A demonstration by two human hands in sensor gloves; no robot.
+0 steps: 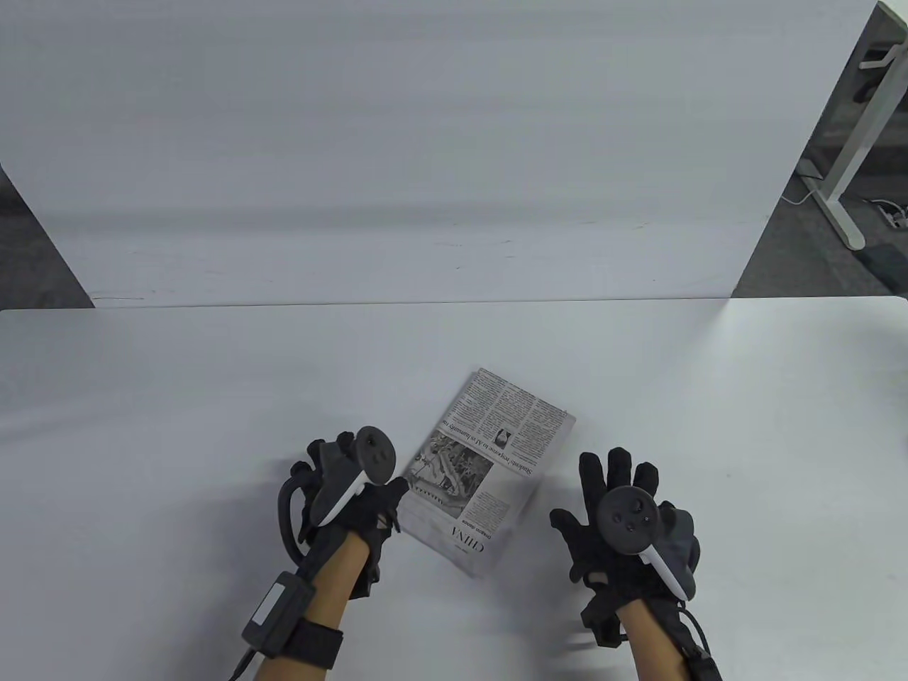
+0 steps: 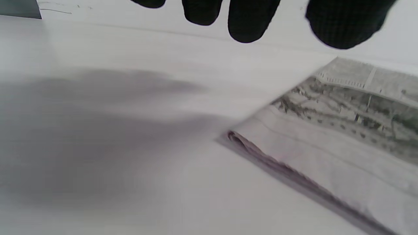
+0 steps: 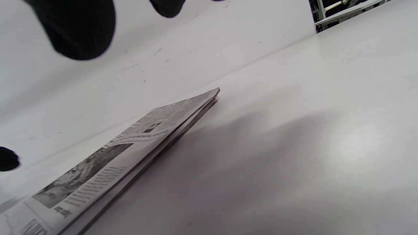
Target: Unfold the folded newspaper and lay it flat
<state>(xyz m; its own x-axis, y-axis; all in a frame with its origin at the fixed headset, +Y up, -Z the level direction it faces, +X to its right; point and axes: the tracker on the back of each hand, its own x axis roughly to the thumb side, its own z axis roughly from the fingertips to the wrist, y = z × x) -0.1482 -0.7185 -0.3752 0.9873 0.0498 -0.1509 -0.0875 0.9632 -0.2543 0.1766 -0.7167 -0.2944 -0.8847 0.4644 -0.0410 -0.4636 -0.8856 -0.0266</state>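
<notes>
Lying folded on the white desk (image 1: 177, 397), near its front edge and between the two hands: the newspaper (image 1: 486, 469), turned at a slant, "CHINA" heading at its near end, a photo and text columns facing up. Resting flat, layered edges stacked together and showing in the right wrist view (image 3: 137, 140), folded spine showing in the left wrist view (image 2: 326, 130). Sitting just beside the paper's left edge: the left hand (image 1: 347, 496), thumb tip reaching that edge, actual contact impossible to tell; grip apart, holding nothing, fingers (image 2: 249, 23) hanging above bare desk in its wrist view. Hovering just right of the paper, not touching it: the right hand (image 1: 624, 525), palm down, grip apart, fingers spread and holding nothing. Standing upright behind the desk: a white board (image 1: 425, 142). Showing past the board at far right: a white table leg (image 1: 844, 177) on dark floor.
</notes>
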